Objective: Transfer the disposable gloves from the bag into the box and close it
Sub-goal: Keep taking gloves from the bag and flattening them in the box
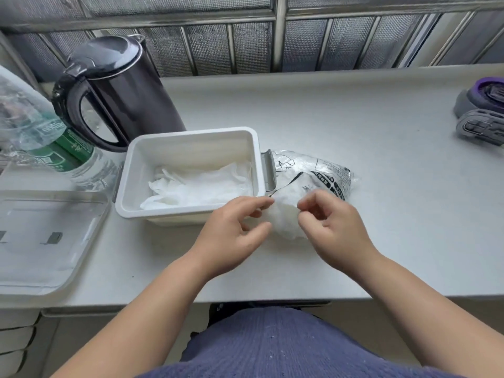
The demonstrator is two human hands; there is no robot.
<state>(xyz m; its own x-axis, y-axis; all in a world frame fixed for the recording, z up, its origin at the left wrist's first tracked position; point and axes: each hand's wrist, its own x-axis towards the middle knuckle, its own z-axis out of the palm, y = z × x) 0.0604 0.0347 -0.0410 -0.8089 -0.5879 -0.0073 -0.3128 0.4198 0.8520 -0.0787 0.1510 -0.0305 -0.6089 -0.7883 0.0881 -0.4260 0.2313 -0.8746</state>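
Observation:
A white open box (131,170) stands on the grey counter, with a loose pile of translucent gloves (196,184) inside it. Right of the box lies a clear printed bag (324,173) with a bunch of gloves (285,214) spilling from its near end. My left hand (231,236) is at the left side of that bunch, fingers loosely curled toward it. My right hand (327,219) pinches the bunch from the right. The clear lid (46,241) rests flat at the left edge.
A black electric kettle (117,88) stands behind the box, a plastic water bottle (54,143) to its left. Grey and purple objects (482,113) sit at the far right. The counter's front edge (272,300) runs just below my forearms.

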